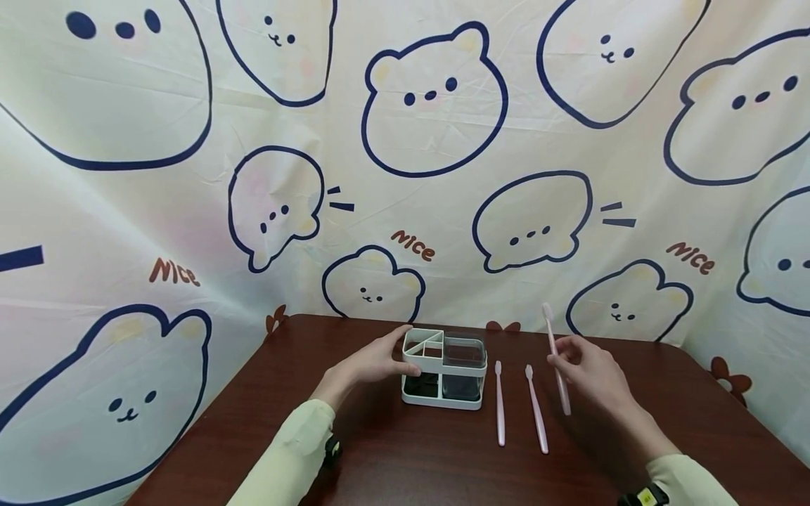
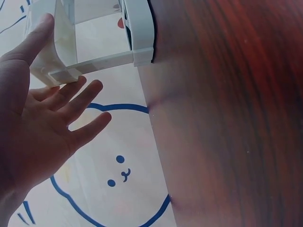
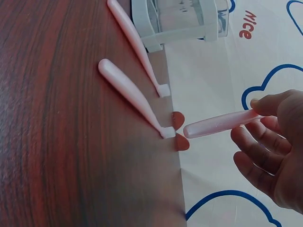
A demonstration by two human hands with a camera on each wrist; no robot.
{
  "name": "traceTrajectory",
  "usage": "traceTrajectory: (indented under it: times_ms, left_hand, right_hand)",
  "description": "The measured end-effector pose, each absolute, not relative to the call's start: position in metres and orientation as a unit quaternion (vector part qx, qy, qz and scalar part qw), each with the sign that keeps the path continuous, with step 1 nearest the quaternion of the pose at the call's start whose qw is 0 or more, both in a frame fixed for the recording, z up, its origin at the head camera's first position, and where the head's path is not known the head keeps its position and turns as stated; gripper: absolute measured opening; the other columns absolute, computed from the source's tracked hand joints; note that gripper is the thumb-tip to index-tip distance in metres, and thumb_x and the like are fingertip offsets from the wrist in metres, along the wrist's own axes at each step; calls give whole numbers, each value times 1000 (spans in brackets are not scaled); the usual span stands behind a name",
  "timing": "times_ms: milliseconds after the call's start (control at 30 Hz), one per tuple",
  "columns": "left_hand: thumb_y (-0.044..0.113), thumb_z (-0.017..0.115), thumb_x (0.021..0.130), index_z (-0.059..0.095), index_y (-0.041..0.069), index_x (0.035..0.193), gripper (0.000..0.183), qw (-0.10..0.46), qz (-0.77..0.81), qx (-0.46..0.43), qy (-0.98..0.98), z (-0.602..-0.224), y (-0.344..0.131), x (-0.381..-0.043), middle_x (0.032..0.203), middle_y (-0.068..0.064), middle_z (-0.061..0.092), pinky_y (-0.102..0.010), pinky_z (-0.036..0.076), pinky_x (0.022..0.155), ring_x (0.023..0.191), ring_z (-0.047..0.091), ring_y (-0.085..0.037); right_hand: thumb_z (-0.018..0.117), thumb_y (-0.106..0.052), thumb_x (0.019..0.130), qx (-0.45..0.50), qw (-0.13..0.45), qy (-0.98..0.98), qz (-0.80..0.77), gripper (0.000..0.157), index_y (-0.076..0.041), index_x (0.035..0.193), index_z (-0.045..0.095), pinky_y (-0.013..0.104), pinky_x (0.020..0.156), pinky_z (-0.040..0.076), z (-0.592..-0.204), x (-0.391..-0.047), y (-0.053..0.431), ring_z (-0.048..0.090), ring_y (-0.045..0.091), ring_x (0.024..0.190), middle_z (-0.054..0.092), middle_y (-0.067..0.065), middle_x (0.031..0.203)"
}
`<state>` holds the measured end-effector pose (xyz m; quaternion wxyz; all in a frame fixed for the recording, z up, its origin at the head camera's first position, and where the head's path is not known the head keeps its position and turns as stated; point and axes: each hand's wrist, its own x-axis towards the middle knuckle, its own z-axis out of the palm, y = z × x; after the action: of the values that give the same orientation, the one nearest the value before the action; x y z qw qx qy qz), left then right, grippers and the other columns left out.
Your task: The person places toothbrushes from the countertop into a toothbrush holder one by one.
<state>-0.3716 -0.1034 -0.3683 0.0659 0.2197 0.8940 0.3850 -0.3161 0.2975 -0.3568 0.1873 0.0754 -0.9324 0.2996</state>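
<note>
- left hand [image 1: 372, 360]: thumb and spread fingers grip holder [image 1: 446, 367] by upper tier.
- right hand [image 1: 593, 369]: fingers pinch raised toothbrush [image 1: 562, 388].
- two toothbrushes [image 1: 500, 414]: on tabletop [image 1: 405, 457], left of right fingers.

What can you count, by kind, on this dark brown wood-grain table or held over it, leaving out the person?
Slim pink toothbrushes with white heads: 3 (two lying on the dark brown wood-grain table, one in the right hand)
White boxy plastic holder with a clear section: 1
Total: 4
</note>
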Motion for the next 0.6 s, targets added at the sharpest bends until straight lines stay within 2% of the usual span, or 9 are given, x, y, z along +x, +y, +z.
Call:
traceTrajectory:
  times_ms: [600]
  left_hand:
    - [44,77,85,23,17,158,95,70,393,217,891,-369,-105,-371,152,-12,42,-59,37,111,130,47,-28]
  right_hand:
    - [67,-34,95,99,211,-921,311,31,-10,113,63,27,49,45,-334,-317,269,64,14,65,66,6,86]
